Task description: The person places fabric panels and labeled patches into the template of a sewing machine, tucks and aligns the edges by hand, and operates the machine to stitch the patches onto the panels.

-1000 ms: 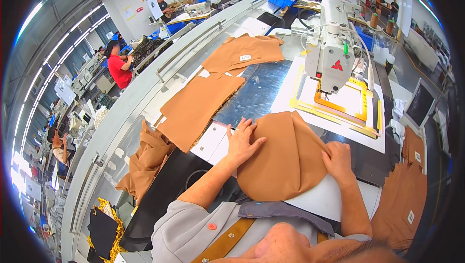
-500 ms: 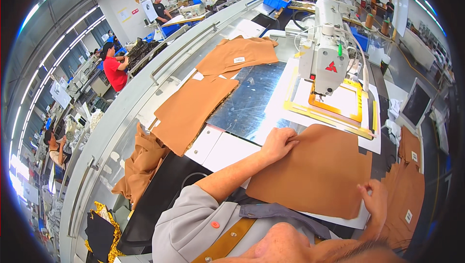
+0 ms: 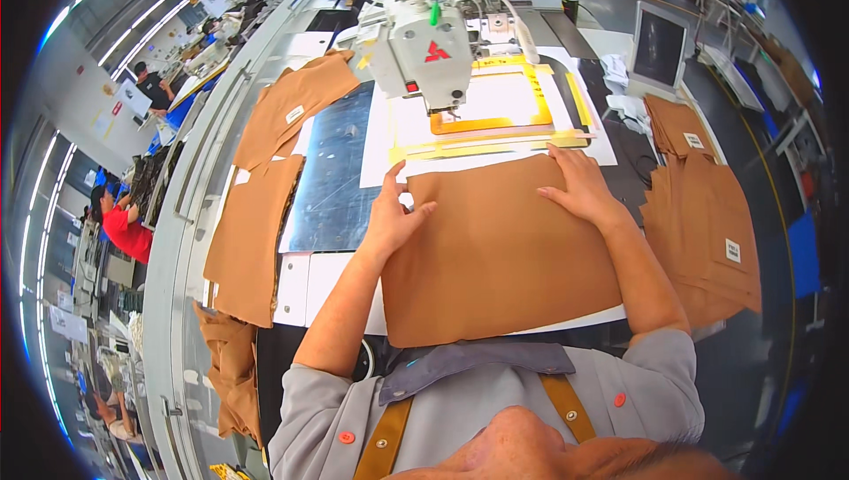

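Note:
A brown fabric panel (image 3: 504, 250) lies flat in front of me, its near edge close to my body. At its far left corner is my left hand (image 3: 396, 210), thumb and fingers apart, the thumb by the panel's edge. My right hand (image 3: 579, 186) rests on the far right part of the panel, fingers spread and thumb held apart. Just beyond the panel, an orange clamp frame (image 3: 539, 118) with yellow tape lies on a white sheet (image 3: 376, 157). Above the frame's left side hangs the white sewing machine head (image 3: 424, 47).
Brown fabric pieces (image 3: 252, 241) lie along the left of a shiny metal plate (image 3: 332, 179). More labelled brown pieces (image 3: 699, 232) are stacked at the right, near a dark screen (image 3: 659, 47). Crumpled brown cloth (image 3: 232, 365) hangs at the lower left. A metal rail (image 3: 208, 162) runs along the left.
My view has turned to the right. My right hand has moved from the panel's near right side to its far edge; my left hand has shifted to the far left corner. The panel lies straighter.

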`<state>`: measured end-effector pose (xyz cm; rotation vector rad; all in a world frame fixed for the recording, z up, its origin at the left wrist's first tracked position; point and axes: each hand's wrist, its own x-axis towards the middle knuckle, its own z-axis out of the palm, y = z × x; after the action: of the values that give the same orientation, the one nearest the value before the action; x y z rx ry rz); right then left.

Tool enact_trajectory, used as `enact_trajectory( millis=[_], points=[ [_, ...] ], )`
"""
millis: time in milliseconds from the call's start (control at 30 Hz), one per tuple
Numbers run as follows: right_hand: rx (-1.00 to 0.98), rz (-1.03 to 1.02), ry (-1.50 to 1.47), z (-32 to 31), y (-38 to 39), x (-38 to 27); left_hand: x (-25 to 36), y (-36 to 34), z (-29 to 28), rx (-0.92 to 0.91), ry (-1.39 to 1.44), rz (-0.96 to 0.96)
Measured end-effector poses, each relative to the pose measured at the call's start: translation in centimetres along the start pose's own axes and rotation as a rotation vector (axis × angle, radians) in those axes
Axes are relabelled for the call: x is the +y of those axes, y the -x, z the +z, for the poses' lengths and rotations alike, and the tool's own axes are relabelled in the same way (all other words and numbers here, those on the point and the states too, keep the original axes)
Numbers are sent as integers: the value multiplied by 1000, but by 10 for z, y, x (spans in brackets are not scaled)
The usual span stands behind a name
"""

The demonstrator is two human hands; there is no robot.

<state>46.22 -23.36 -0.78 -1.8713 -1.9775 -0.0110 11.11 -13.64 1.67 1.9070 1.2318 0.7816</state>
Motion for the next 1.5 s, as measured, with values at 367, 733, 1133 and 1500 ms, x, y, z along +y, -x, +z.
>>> enact_trajectory(
  millis=[367,733,1133,1500],
  points=[
    [108,235,-500,13,-35,18,-41,-75,10,125,137,88],
    [136,355,-221,17,-79,59,-45,-149,19,90,-373,-9],
    [105,475,-127,41,-194,126,-91,-259,39,329,-634,188],
    [567,355,-336,84,-269,182,-71,-234,20,183,-425,385]
  ],
)
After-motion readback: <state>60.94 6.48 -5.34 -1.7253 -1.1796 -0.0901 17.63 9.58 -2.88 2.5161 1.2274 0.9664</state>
